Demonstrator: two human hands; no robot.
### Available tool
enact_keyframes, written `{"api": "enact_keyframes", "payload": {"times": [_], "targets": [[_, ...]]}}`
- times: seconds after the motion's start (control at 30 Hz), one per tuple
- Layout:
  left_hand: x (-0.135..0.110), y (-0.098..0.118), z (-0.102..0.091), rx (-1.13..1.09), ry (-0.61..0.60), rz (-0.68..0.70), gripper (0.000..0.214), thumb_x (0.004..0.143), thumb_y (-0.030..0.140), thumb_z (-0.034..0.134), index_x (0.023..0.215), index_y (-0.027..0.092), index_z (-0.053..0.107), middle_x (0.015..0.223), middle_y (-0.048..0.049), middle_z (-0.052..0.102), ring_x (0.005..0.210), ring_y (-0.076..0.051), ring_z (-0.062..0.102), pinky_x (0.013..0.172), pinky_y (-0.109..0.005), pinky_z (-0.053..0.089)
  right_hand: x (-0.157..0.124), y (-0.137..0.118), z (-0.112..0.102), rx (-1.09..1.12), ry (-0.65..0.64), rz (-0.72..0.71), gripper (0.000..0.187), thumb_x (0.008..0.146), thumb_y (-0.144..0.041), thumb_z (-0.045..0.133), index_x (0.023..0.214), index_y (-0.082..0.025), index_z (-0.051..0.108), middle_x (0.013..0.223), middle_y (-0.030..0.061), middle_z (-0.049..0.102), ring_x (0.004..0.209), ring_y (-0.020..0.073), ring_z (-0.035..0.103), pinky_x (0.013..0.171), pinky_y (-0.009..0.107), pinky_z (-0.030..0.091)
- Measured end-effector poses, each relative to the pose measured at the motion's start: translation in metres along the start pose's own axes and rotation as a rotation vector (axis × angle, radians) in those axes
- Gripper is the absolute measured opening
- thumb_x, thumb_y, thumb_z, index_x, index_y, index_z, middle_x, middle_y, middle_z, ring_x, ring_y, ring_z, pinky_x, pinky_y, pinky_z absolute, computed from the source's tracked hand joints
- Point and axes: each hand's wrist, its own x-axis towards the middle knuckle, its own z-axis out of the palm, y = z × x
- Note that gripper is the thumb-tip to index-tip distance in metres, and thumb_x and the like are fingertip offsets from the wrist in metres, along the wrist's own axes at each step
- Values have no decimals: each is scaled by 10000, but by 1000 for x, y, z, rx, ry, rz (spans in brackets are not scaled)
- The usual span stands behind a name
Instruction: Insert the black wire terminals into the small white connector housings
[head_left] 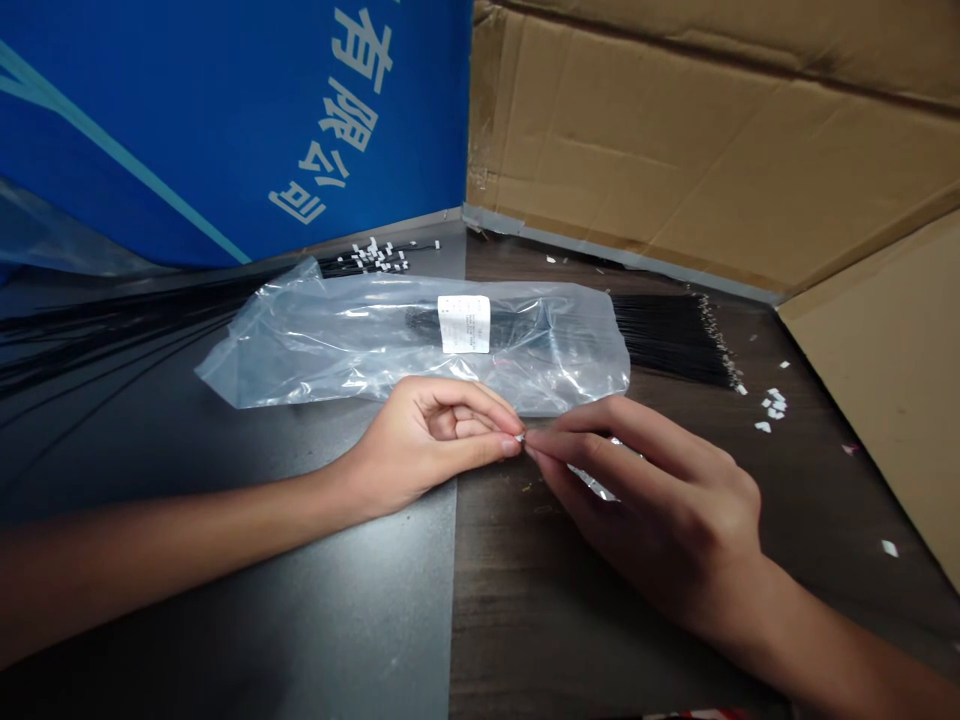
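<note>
My left hand [424,440] pinches a tiny white piece [520,437] between thumb and forefinger. The fingertips of my right hand [660,500] are pressed together and meet the left fingertips at that piece; what they grip is too small to tell. Behind my hands lies a clear plastic bag [322,345] with a white printed label [465,325]. A bundle of black wires [667,335] reaches out of the bag's right end, its tips bare. A shiny clear plastic scrap [596,483] shows behind my right fingers.
Black wires with white connectors [375,257] lie behind the bag, running off left. Several loose white pieces [774,405] are scattered at the right. A blue panel [225,110] and cardboard walls [675,140] close off the back and right of the dark tabletop [570,620].
</note>
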Motion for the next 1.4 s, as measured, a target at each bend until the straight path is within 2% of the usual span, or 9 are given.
{"api": "enact_keyframes", "payload": {"times": [0.4, 0.67, 0.97, 1.17, 1.27, 1.4], "targets": [[0, 2, 1, 11, 12, -10, 81, 755, 76, 874, 783, 148, 850, 832, -64, 826, 769, -135, 765, 728, -184, 628, -2, 2, -2, 3, -26, 9, 198, 988, -67, 698, 1089, -234, 725, 931, 27, 751, 762, 162, 701, 680, 312, 565], [1, 0, 1, 27, 12, 0, 73, 753, 84, 876, 769, 149, 846, 837, -75, 826, 784, -161, 770, 741, -227, 641, 0, 1, -1, 3, -20, 10, 178, 1000, -79, 687, 1077, -233, 731, 931, 24, 753, 759, 150, 696, 684, 297, 572], [1, -1, 0, 23, -18, 9, 135, 769, 57, 876, 788, 191, 872, 860, -41, 827, 812, -117, 764, 763, -152, 615, 0, 0, -1, 4, -25, 24, 146, 993, -76, 691, 1043, -206, 738, 914, 32, 744, 759, 148, 692, 674, 295, 567], [-1, 2, 2, 14, -7, 8, 140, 775, 20, 854, 812, 155, 869, 875, -50, 816, 780, -108, 770, 743, -135, 625, 0, -1, -1, 0, -17, 30, 143, 980, -70, 696, 1003, -201, 749, 892, 34, 736, 734, 151, 687, 661, 292, 556], [-2, 2, 2, 9, -7, 38, 146, 783, 5, 841, 810, 147, 861, 877, -54, 816, 812, -114, 777, 768, -138, 632, 2, -2, 0, 97, -12, 70, 153, 968, -40, 702, 1000, -174, 768, 909, 44, 738, 764, 142, 700, 696, 270, 571], [-1, 1, 2, -13, -14, 76, 143, 793, 0, 828, 797, 142, 850, 873, -65, 815, 825, -129, 779, 786, -167, 644, 6, -3, 0, 338, -21, 244, 162, 930, -25, 743, 972, -170, 801, 928, 32, 768, 810, 118, 727, 742, 222, 582]]}}
